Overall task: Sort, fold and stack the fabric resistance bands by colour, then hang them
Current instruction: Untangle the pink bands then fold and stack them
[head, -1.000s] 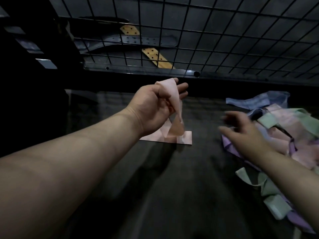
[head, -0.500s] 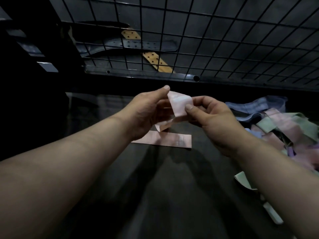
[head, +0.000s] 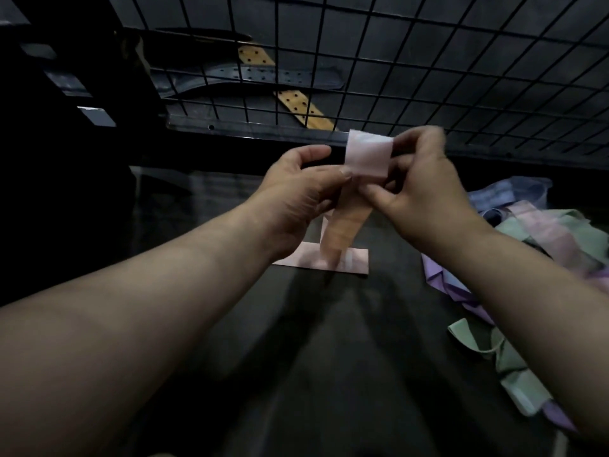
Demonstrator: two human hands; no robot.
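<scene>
Folding is judged barely begun: a pink band [head: 367,156] is pinched by the fingers [head: 342,174] of left hand [head: 296,189] and right hand [head: 418,186], above one folded pink band [head: 349,260] lying on the counter [head: 296,357]. To the right, a mixed heap [head: 543,245] is yet to be sorted; no band is seen hung.

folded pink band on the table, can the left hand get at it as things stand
Probably yes, once it lets go. The left hand pinches the raised pink band with the right hand, just above the folded pink band. Only the raised band's hanging tail is in between.
</scene>
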